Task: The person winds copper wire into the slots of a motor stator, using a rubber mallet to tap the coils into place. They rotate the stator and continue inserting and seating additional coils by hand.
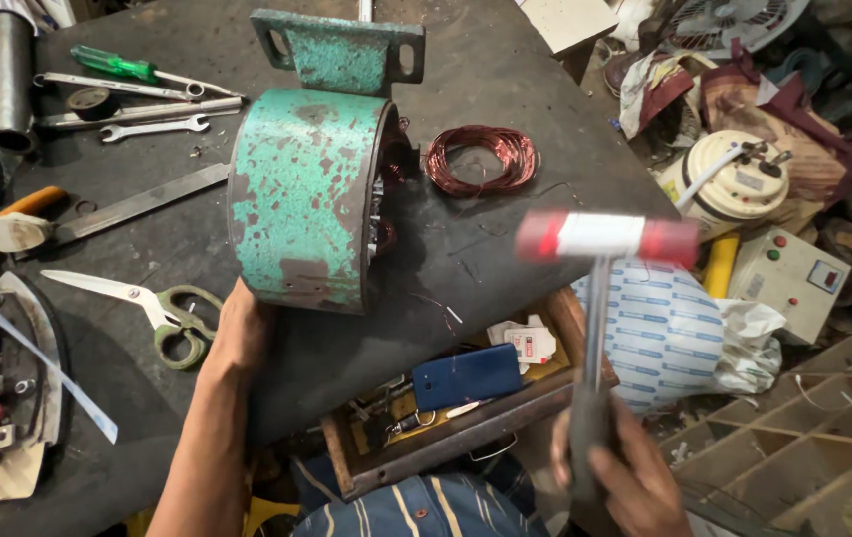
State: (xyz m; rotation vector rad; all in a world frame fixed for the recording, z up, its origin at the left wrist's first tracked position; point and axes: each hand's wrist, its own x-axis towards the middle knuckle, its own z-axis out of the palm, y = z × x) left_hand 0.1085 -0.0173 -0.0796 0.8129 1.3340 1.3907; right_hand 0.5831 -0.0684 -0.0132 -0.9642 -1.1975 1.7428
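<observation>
Hands apart: left [239,328] flat against the flaking green cylindrical motor housing [302,194], right [625,472] fisted round a red-and-white mallet [605,239].

You get soft, even daylight here, with no harsh glare on the dark table [506,89]. The mallet [607,239] above your right hand [625,472] is smeared by motion blur, and that hand is soft too. Your left hand [237,328] looks sharp. Straight lines bow slightly at the edges.
</observation>
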